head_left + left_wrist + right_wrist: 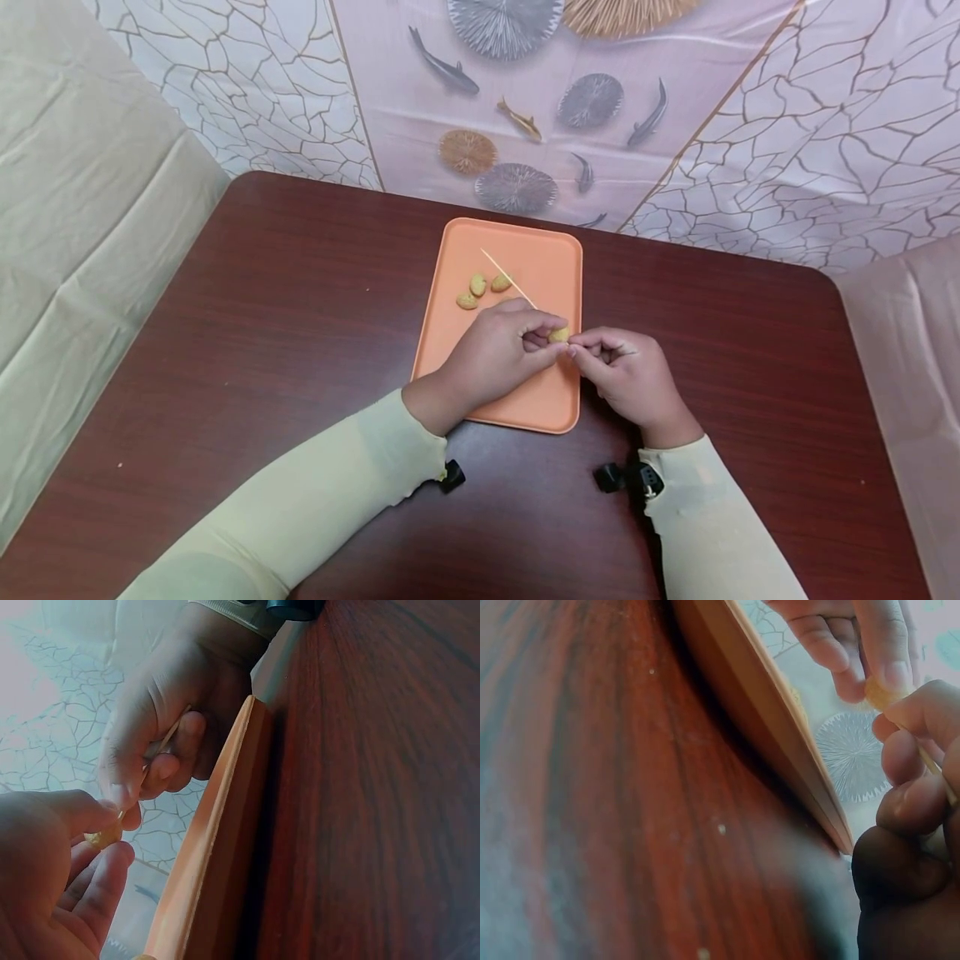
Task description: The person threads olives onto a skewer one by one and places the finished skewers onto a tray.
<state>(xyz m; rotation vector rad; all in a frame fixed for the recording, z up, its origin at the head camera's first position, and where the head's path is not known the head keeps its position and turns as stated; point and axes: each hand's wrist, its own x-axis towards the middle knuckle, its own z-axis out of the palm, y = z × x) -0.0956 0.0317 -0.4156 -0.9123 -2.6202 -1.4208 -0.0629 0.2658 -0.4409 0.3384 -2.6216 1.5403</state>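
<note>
Over the right side of the orange tray, my left hand pinches a small yellow oval fruit-like piece between thumb and fingers. My right hand meets it just beyond the tray's right edge. Its thumb and forefinger grip a thin wooden skewer, whose tip end touches the yellow piece in both wrist views. Whether the tip is inside the piece cannot be told. Another skewer lies slanted on the tray, its lower end meeting the left hand's outline. Beside it lie three similar yellow pieces.
The tray rests on a dark red-brown wooden table. Behind the table hangs a patterned cloth with fish and round motifs. Plain pale cloth hangs at the left side. Black wrist devices sit near both cuffs.
</note>
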